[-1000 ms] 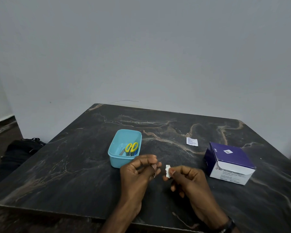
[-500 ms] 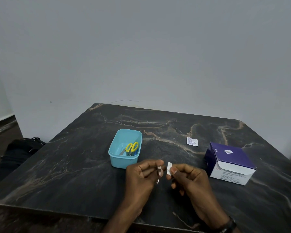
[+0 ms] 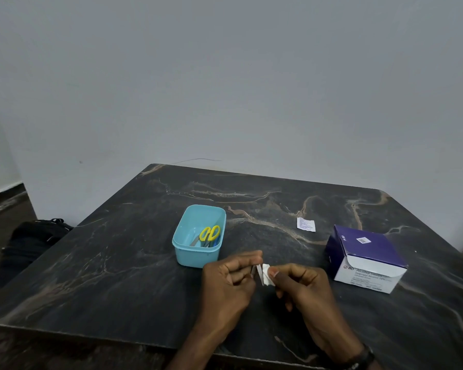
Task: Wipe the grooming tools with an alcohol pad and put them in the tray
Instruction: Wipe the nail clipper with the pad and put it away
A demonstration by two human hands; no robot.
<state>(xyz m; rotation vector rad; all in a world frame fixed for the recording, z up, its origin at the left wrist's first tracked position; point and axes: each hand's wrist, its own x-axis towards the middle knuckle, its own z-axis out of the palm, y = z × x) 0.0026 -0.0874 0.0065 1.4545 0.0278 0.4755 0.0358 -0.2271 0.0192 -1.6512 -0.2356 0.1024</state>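
My left hand [image 3: 229,281] pinches a small metal grooming tool [image 3: 259,275], thin and silvery, its tip pointing down. My right hand [image 3: 301,285] pinches a white alcohol pad [image 3: 267,273] and presses it against the tool's right side. Both hands hover just above the dark marble table, near its front. Behind them to the left stands the light blue tray [image 3: 183,252]; it holds yellow-handled scissors [image 3: 209,233] and another partly hidden tool.
A purple and white alcohol swab box [image 3: 369,259] stands at the right. A torn white pad wrapper [image 3: 306,224] lies behind it on the table [image 3: 118,249]. A black bag [image 3: 30,236] sits on the floor at the left. A wall rises behind the table.
The left hand has turned the tool so more of it shows, and the pad in the right hand has closed in from a small gap to touch it.
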